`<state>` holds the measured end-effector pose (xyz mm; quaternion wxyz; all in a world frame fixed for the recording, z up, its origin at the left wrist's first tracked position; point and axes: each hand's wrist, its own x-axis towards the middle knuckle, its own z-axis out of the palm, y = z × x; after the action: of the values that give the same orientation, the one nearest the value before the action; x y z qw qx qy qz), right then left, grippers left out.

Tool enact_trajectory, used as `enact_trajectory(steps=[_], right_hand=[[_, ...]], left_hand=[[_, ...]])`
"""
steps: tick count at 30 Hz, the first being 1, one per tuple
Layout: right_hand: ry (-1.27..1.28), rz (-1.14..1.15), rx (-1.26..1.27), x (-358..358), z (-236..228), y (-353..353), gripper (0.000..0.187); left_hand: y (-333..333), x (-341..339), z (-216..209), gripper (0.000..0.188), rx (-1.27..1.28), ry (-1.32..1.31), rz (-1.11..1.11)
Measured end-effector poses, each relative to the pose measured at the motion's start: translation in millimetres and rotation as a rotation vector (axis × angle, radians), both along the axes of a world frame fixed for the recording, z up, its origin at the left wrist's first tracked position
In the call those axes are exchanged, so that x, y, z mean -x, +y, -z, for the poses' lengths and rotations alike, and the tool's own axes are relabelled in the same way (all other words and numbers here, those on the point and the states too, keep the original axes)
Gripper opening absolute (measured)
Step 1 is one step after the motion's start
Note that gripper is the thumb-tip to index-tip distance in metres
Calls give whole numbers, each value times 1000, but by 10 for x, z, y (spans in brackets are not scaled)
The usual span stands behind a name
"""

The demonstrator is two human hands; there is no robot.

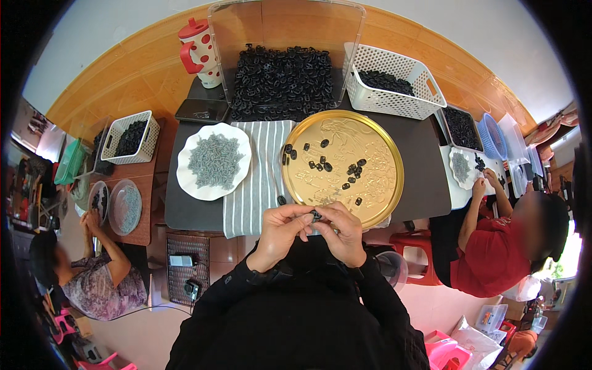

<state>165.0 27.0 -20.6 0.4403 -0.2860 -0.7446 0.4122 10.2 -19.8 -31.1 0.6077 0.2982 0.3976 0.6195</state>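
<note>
In front of my chest, at the near rim of the round gold tray [394,145], both hands meet over a small black plastic piece [316,216]. My left hand [280,235] pinches it from one side, and the fingers of my right hand [341,233] close on it from the other. My fingers cover much of the piece, so its full shape is hidden. Several loose black pieces [327,167] lie scattered on the tray. Another single black piece [282,200] rests on the grey-and-white striped cloth [256,185], left of the tray.
A scalloped white plate [185,176] holds many small grey parts. Behind stand a clear bin [287,80] heaped with black pieces, a white perforated basket [394,106], a phone-like black slab [201,111] and a red-lidded tumbler [200,52]. Co-workers sit left [105,277] and right [499,253].
</note>
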Motion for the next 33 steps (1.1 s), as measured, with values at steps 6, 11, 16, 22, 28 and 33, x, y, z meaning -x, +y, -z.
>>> enact_trajectory(steps=[6, 11, 16, 22, 28, 33], right_hand=[[22, 57, -51, 8, 104, -29, 34], [29, 69, -73, 23, 95, -46, 37], [58, 100, -85, 56, 121, -85, 33], [28, 125, -165, 62, 104, -106, 32], [67, 143, -115, 78, 91, -144, 29], [101, 146, -78, 77, 54, -173, 29]], left_hand=[[-12, -43, -20, 20, -16, -9, -15], [-17, -46, -2, 20, -25, -6, -28], [-30, -79, 6, 19, -34, -30, -66], [-45, -91, 33, 19, -78, -44, -72], [-49, -81, 21, 20, -98, 8, -54], [-52, -30, 6, 23, -133, 21, 13]])
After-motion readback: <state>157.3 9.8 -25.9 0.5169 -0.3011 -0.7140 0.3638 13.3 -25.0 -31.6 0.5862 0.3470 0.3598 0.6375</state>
